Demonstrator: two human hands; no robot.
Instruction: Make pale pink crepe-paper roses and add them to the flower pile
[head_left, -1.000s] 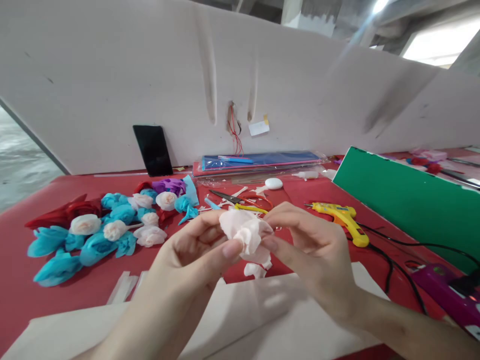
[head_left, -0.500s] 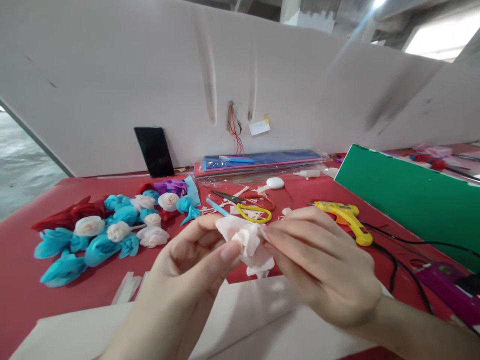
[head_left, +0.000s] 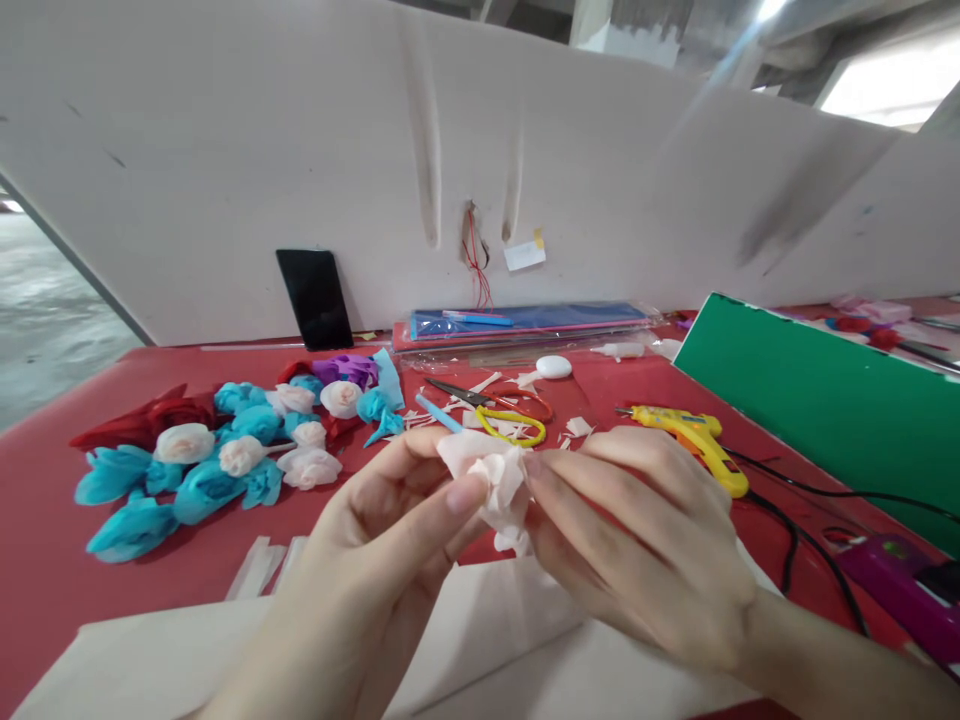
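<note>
Between both hands is a pale pink crepe-paper flower (head_left: 501,482) with loose, ruffled petals. My left hand (head_left: 397,540) pinches it from the left, thumb pressed on the front petals. From the right, the fingertips of my right hand (head_left: 637,540) close on the petal edge; part of the paper is hidden behind them. Just beyond the flower lie scissors (head_left: 510,425) with yellow and red handles and a blue pen (head_left: 437,412). Paper scraps (head_left: 577,428) are scattered around these. A yellow glue gun (head_left: 694,440) rests to the right of my right hand.
Blue, white and red paper flowers (head_left: 210,480) are piled at the left. A black phone (head_left: 313,300) leans on the white partition (head_left: 300,170). A green board (head_left: 817,430) and a purple device (head_left: 900,600) with cables stand right. Pale sheets (head_left: 165,650) lie in front.
My right fingers have drawn in closer over the flower's right and lower petals, so less of the hanging paper shows. The left hand keeps its pinch. The view has shifted slightly.
</note>
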